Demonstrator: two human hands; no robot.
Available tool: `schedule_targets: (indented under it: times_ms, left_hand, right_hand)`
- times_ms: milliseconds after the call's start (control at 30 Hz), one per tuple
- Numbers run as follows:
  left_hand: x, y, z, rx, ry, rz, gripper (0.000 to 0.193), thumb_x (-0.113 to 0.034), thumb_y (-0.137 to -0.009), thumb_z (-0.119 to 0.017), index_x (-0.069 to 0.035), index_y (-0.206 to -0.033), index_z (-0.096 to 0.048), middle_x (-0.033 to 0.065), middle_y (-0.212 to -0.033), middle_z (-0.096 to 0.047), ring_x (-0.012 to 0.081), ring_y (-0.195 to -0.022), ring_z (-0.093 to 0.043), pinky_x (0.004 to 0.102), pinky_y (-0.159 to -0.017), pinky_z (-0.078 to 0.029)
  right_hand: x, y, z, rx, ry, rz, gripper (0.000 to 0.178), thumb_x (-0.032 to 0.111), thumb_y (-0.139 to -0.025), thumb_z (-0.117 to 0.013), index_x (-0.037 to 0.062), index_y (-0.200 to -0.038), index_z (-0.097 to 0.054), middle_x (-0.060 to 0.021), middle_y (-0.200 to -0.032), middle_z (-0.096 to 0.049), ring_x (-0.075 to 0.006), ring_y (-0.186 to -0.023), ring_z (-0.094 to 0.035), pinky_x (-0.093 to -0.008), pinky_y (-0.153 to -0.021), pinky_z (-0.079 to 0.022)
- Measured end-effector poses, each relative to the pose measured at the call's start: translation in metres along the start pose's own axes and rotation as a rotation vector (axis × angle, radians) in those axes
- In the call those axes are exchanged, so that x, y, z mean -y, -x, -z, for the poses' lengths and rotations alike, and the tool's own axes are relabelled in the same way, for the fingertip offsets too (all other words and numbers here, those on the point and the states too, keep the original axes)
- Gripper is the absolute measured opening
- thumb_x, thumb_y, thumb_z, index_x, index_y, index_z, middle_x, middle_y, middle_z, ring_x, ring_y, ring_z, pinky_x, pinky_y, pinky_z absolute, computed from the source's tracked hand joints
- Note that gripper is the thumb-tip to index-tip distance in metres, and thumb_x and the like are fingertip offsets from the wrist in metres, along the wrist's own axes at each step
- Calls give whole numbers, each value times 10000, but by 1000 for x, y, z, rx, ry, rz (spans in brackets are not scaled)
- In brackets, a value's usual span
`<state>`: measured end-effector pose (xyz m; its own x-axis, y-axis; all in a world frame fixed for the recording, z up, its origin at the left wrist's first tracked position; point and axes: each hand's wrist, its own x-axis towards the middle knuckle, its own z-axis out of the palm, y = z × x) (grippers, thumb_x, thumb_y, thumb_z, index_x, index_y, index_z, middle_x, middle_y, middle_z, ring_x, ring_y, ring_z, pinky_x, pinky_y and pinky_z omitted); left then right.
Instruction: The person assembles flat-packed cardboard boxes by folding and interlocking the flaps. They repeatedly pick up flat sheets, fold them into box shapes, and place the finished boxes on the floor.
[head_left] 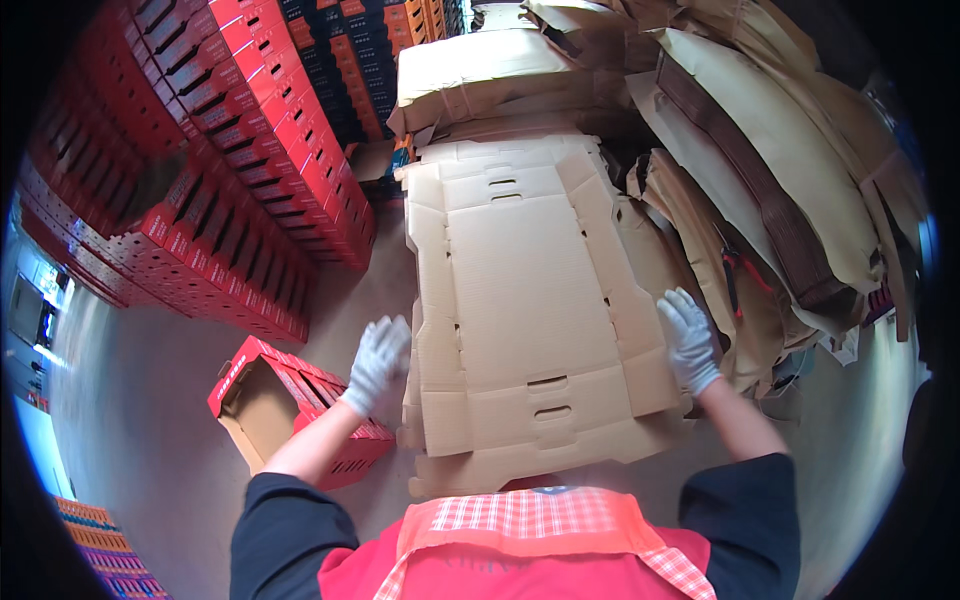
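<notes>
A brown die-cut cardboard box blank (530, 290) lies in front of me, its side flaps creased and slightly raised, with slots near both ends. My left hand (378, 365), in a white glove, is beside the blank's left edge with its fingers extended; whether it touches the edge I cannot tell. On the other side, my gloved right hand (690, 342) lies against the right edge, fingers stretched out and apart. Neither hand grips anything. Close to my left forearm, a folded red box (300, 400) with a brown inside rests on the floor.
Tall stacks of red boxes (230, 130) rise at the left, with dark and orange boxes (350, 60) behind. Paper-wrapped cardboard bundles (770, 170) lean at the right, and another wrapped bundle (490, 80) lies beyond the blank. A red-and-black hand tool (735, 280) rests on the right bundles.
</notes>
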<state>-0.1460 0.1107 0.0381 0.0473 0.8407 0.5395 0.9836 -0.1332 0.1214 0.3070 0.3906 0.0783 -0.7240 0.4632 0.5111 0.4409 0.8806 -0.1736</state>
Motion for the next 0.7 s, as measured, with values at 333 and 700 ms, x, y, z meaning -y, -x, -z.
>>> schedule_targets:
  times_ms: [333,700]
  left_hand:
    - [-19,-57,-12,469,150,-514,343,-213,-661,-776,-144,-978,-664,6,-1031,-641,239,-1087,-572,402,-921,-471]
    - [-104,-85,81,168,-37,-51,416,-401,-854,-690,-93,-588,-607,129,-581,-561,317,-578,-592,404,-541,-474]
  right_hand:
    - [-8,-18,41,845,185,697,347,319,-788,-696,217,-1114,-633,1,-1274,-604,-205,-1258,-539,-568,-951,-436]
    - [112,-36,73,-49,-457,218,140,2,-761,-723,95,-848,-665,-88,-793,-649,-278,-707,-654,-365,-651,-536]
